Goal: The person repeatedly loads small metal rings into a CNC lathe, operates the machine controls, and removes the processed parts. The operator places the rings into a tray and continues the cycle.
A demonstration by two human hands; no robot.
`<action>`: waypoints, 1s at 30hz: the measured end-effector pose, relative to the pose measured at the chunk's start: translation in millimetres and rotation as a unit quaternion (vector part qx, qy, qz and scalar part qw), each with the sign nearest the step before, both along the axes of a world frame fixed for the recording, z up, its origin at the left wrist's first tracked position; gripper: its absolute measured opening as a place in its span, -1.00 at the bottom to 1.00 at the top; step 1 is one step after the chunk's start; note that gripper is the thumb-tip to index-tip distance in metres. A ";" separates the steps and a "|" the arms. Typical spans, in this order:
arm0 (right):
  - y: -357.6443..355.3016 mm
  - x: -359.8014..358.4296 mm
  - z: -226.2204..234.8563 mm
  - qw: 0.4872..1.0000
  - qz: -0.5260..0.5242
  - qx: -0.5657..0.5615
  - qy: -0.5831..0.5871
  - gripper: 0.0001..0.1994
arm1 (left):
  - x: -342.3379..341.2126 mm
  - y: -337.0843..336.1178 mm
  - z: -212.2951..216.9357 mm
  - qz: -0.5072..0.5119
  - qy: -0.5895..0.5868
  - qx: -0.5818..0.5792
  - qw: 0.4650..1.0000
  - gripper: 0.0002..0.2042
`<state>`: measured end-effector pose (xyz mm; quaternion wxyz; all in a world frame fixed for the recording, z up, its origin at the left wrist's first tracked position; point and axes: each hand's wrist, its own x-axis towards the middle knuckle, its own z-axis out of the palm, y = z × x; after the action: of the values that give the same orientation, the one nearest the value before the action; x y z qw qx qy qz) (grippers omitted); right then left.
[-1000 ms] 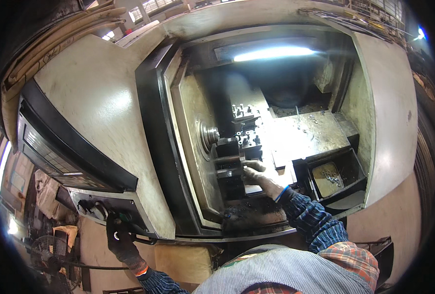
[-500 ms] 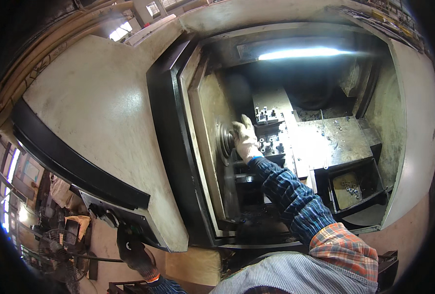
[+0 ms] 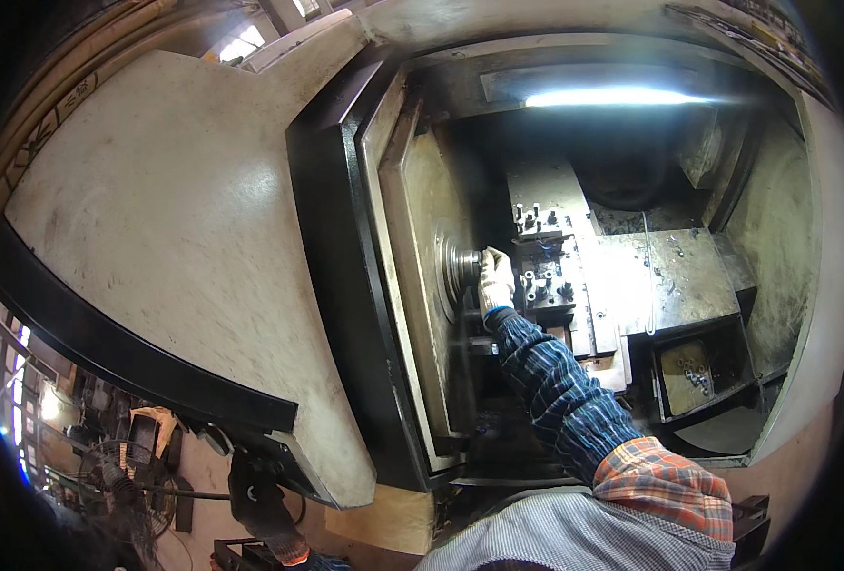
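My right hand (image 3: 497, 278), in a white knit glove, is at the front of the round metal chuck (image 3: 462, 267) of a lathe. Its fingers are bent and closed together at the chuck's face; whatever they hold, if anything, is too small to make out. Just right of the glove sits a tool block (image 3: 548, 287) with several upright bolts, and another row of bolts (image 3: 539, 219) stands behind it. Down at the left, my left hand (image 3: 255, 497), in a dark glove, reaches up to the machine's control panel (image 3: 284, 459). Its fingers blend into the dark panel.
A lamp (image 3: 617, 97) lights the cabinet from the back. Right of the tooling, a metal tray (image 3: 686, 381) holds several small parts. The beige door (image 3: 184, 228) with its black edge stands at the left. A fan (image 3: 127, 485) is at the lower left.
My right hand's fingers, raised and spread against the chuck before, are now lower and drawn together at its front. The view has shifted slightly. My left hand remains at the panel.
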<state>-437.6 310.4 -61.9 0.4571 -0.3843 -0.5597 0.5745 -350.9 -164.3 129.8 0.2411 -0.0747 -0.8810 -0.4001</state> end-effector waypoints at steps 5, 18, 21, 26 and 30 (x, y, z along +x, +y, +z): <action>-1.1 -6.6 -1.4 1.000 0.001 -0.010 0.007 -0.65 | 7.2 11.7 -5.3 -0.011 0.042 0.035 0.998 -0.66; -0.1 -28.4 -20.9 0.981 -0.085 -0.131 0.112 -0.67 | 1.7 2.7 -14.0 -0.057 0.073 0.024 0.995 -0.55; 1.8 -28.5 -24.2 0.977 -0.091 -0.169 0.094 -0.69 | -0.1 -2.3 -16.6 -0.110 0.076 0.045 0.990 -0.57; 12.7 -25.9 -20.1 0.860 -0.084 -0.401 0.306 -0.65 | -8.6 -11.3 -20.9 -0.076 0.088 0.012 0.993 -0.56; 5.4 -14.5 -18.8 0.971 -0.041 -0.202 0.117 -0.62 | -6.9 -4.2 -16.6 -0.058 0.029 0.093 0.994 -0.56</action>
<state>-452.1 315.8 -80.7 0.4555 -0.4214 -0.3582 0.6976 -357.8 -168.5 113.1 0.2492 -0.1144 -0.8266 -0.4915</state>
